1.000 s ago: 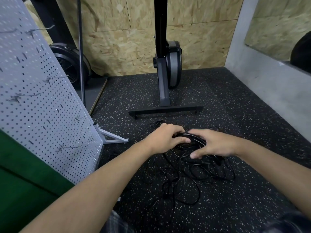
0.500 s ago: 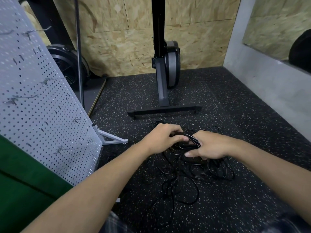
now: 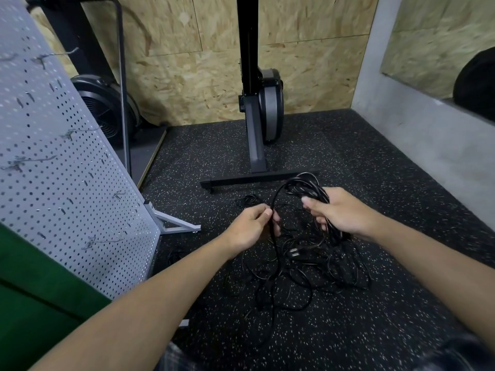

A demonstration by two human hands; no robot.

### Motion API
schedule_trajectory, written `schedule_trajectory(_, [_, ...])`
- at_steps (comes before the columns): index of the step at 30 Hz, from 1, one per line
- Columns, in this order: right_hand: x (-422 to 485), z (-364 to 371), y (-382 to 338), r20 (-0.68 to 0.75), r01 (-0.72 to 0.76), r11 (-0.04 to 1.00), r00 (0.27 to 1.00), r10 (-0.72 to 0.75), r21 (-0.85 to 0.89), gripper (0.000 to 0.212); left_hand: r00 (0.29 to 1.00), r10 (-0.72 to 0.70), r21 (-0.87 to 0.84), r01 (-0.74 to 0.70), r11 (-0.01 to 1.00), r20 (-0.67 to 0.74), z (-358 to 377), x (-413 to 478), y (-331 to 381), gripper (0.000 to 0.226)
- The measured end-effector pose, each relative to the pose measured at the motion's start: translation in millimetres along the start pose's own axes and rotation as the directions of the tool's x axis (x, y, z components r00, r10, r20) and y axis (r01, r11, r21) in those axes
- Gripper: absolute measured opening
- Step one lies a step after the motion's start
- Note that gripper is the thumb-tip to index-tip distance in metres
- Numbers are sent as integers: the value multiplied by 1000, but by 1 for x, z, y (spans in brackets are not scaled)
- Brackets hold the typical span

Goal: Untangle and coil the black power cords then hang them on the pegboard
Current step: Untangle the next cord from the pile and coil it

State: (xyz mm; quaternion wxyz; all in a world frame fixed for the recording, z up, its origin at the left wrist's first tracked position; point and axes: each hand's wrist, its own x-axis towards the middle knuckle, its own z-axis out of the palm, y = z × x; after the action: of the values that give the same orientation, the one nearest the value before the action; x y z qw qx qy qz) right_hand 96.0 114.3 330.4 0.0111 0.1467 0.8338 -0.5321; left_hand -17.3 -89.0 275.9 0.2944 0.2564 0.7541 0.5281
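Observation:
A tangle of black power cords lies on the speckled black floor in front of me. My right hand grips a bunch of cord loops lifted above the pile. My left hand pinches a single strand that arcs up to that bunch and also drops down into the tangle. A plug shows in the pile between my hands. The grey pegboard stands tilted at the left, with several bare wire hooks on it.
A black exercise machine upright with a floor crossbar stands just behind the cords. A fan wheel sits behind the pegboard's foot. A grey concrete wall runs along the right; something green is at the lower left.
Both hands were together low on the pile; now the right hand has lifted a bunch of loops up and right, and the left hand has moved apart, pinching one strand.

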Motion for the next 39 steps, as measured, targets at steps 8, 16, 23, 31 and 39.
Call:
schedule_trajectory(8, [5,19,4,-258,18,999,966,-5,49,27,976,140,98,-125,987,-165,27,1,23,31])
schedule_trajectory(16, [7,33,-1,-309,7,959,947,84,282,15,990,124,21,-123,992,-72,39,-2,33,33])
schedule_trajectory(23, [5,37,1,-182,29,942,983,35,335,13,980,-25,-335,-43,941,-197,35,-5,36,9])
schedule_trajectory(31, [5,18,-5,-20,-45,885,998,61,463,32,996,-66,-381,36,924,-66,36,-3,30,21])
schedule_trajectory(39, [1,8,-11,-102,-2,852,993,66,524,16,992,-9,-251,41,967,125,45,-5,24,30])
